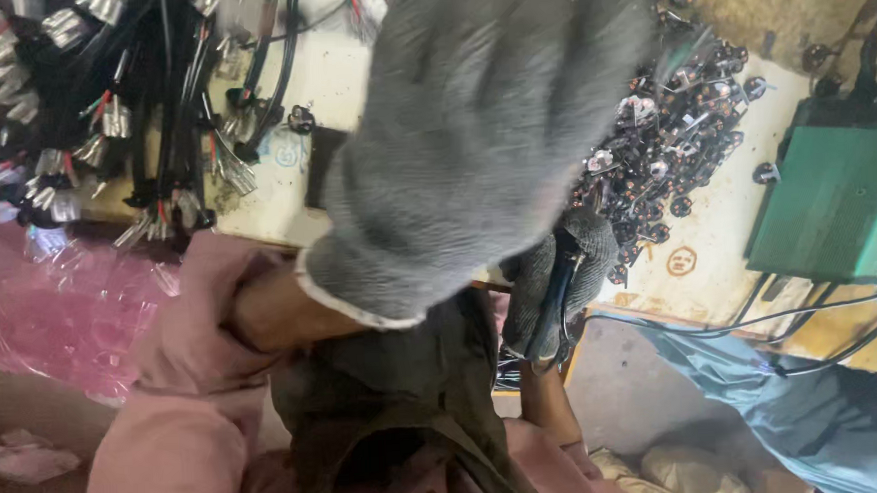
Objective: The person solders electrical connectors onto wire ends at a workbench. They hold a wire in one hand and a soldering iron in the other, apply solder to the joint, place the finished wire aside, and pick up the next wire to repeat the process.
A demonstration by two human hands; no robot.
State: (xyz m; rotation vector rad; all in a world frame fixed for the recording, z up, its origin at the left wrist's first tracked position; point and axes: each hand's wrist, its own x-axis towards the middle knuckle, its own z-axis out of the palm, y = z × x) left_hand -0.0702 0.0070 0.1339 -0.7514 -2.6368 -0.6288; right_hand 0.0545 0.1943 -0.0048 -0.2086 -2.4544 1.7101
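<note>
Right hand gloved, fingers curled tight around a thin black cable at the table edge — light, limp, best gripped near its end. Left hand raised, blurred — whether its fingers are spread or closed cannot be told.

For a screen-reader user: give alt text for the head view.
A grey-gloved left hand, raised close to the camera, fills the centre; the gloved right hand grips black cables. Wire harnesses, a pile of small black connectors and a green box lie on the workbench.

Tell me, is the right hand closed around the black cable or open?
Closed: the gloved right hand has its fingers curled around the black cable.
</note>
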